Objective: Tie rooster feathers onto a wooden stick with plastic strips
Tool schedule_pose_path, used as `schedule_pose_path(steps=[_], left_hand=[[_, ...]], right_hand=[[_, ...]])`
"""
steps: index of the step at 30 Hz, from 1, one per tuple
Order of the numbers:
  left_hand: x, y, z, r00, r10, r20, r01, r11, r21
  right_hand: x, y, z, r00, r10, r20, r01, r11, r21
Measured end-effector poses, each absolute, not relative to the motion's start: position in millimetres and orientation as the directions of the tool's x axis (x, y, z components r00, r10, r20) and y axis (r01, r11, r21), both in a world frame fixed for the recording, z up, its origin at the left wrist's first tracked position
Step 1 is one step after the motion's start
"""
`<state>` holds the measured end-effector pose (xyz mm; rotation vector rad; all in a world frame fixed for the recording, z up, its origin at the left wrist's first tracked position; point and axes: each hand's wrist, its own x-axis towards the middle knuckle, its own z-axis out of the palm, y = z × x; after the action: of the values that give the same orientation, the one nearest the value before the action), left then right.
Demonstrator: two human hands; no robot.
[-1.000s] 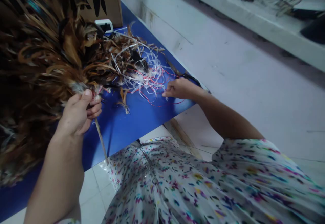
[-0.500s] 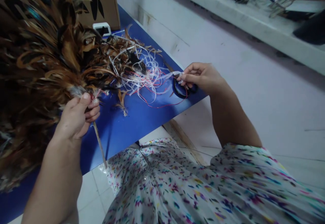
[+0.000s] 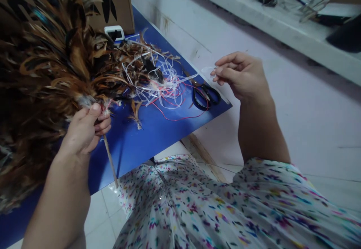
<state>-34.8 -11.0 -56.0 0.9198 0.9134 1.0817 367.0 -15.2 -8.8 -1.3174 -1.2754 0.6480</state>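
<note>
My left hand [image 3: 86, 128] is closed round the base of a big bunch of brown and black feathers [image 3: 42, 72], where a thin wooden stick [image 3: 111, 162] pokes out below my fingers. My right hand [image 3: 239, 74] is raised over the table's right corner, its fingertips pinched on a white plastic strip [image 3: 194, 77] that trails back into a tangle of white and red strips [image 3: 160, 81]. Black-handled scissors [image 3: 204, 95] lie on the blue table [image 3: 146, 136] just below that hand.
A cardboard box [image 3: 113, 0] stands at the back of the table, with a small white item [image 3: 114, 32] in front of it. Loose feathers lie among the strips. A white ledge [image 3: 282, 23] with cables and dark objects runs along the upper right. Pale floor lies to the right.
My right hand left the tangle, moved right past the scissors and rose, pulling a white strip out with it. The left hand and feather bunch stayed put.
</note>
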Motion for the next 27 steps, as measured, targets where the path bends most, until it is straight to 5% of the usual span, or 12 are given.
schedule_pose_path(steps=[10, 15, 18, 27], left_hand=[[-33.3, -11.5, -57.6, 0.227, 0.963, -0.148, -0.289, 0.212, 0.934], [-32.8, -12.3, -55.6, 0.204, 0.961, -0.186, -0.285, 0.240, 0.928], [-32.5, -13.2, -54.7, 0.188, 0.963, -0.192, -0.276, 0.240, 0.931], [-34.6, -13.5, -56.0, 0.171, 0.958, -0.232, -0.242, 0.269, 0.932]], right_hand=[[359.6, -5.5, -42.8, 0.204, 0.958, 0.202, 0.414, 0.103, -0.905], [353.8, 3.8, -66.0, 0.014, 0.918, 0.396, 0.807, 0.223, -0.546], [338.8, 9.2, -73.0, -0.114, 0.883, 0.456, 0.873, 0.308, -0.379], [274.6, 79.8, -63.0, -0.189, 0.921, 0.341, 0.853, 0.326, -0.407]])
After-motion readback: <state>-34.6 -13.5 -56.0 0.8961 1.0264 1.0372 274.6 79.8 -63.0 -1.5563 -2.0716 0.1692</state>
